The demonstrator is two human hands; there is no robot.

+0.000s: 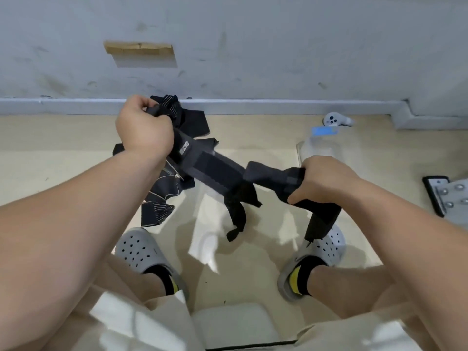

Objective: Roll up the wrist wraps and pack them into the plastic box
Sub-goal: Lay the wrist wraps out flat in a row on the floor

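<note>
A long black wrist wrap [215, 171] stretches between both hands above the floor. My left hand [144, 127] grips its far end up near the wall. My right hand [321, 181] grips its other end, and a tail of the wrap hangs down toward my right shoe. A loose strap dangles from the middle of the wrap. More black wraps with white line patterns [162, 198] lie heaped on the floor under my left arm. The clear plastic box [321, 145] stands on the floor just beyond my right hand.
A white controller [336, 120] lies by the baseboard behind the box. A dark phone [434, 193] and a grey studded plate [455, 198] sit at the right edge. My feet in grey perforated clogs [141, 249] rest on the beige floor. The wall is close ahead.
</note>
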